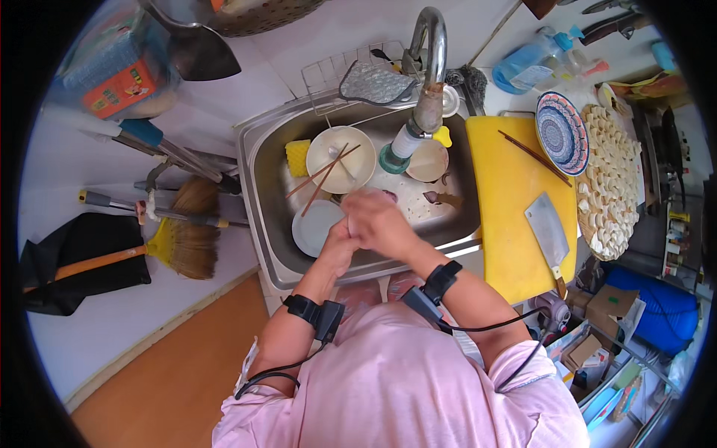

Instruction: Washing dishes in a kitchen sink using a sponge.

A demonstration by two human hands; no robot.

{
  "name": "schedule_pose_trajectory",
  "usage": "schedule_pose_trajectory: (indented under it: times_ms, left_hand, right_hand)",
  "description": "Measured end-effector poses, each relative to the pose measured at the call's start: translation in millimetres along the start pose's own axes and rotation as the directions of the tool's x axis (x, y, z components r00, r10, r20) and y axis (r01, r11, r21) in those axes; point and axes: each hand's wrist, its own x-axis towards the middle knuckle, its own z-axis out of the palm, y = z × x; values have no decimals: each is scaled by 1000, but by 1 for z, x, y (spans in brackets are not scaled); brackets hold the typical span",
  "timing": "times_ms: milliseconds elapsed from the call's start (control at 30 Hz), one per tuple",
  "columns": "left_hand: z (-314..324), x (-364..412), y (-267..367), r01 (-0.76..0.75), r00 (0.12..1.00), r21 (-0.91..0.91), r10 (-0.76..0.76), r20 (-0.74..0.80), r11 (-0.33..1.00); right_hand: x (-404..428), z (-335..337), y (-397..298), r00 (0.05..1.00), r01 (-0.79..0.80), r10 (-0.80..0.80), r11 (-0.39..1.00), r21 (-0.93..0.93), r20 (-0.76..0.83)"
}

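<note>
Over the front part of a steel sink [266, 224], my left hand [339, 246] and my right hand [378, 221] meet. The right hand is blurred, and whatever may lie between the fingers is hidden. Just behind them is a cream bowl [319, 147] with a spoon [343, 163] and wooden chopsticks [325, 175] across it. A white plate [313, 229] lies left of my hands, and a yellow sponge [297, 158] rests by the sink's left wall. A smaller bowl [430, 162] sits under the faucet [428, 112]. Dark scraps [445, 198] lie on the sink floor.
Right of the sink, a yellow cutting board [504, 224] bears a cleaver [546, 229], chopsticks [535, 157] and the edge of a patterned bowl [562, 133]. Beyond are many dumplings [608, 185]. A wire rack [325, 84] holds a grey cloth [375, 83]. A broom [193, 235] hangs at left.
</note>
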Motion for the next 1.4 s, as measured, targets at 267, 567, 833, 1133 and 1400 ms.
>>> schedule_pose_trajectory:
  times_ms: [267, 567, 833, 1133, 1400]
  left_hand:
    - [10, -4, 4, -59, 997, -423, 37, -60, 904]
    - [30, 18, -6, -130, 980, -574, 16, -200, 808]
    - [21, 25, 14, -143, 955, -704, -89, -282, 695]
    - [19, 11, 21, -188, 959, -553, 30, -282, 812]
    - [11, 2, 17, -204, 972, -190, 176, -156, 960]
  right_hand:
    - [-6, 9, 54, 791, -470, 612, 579, 666, 26]
    - [-37, 23, 4, 993, 44, -48, 998, -34, -111]
    - [-49, -13, 23, 987, 83, -70, 993, -89, 146]
    - [-37, -3, 28, 974, -115, 153, 969, 220, -167]
    - [-26, -11, 5, 990, -10, 15, 999, 34, -138]
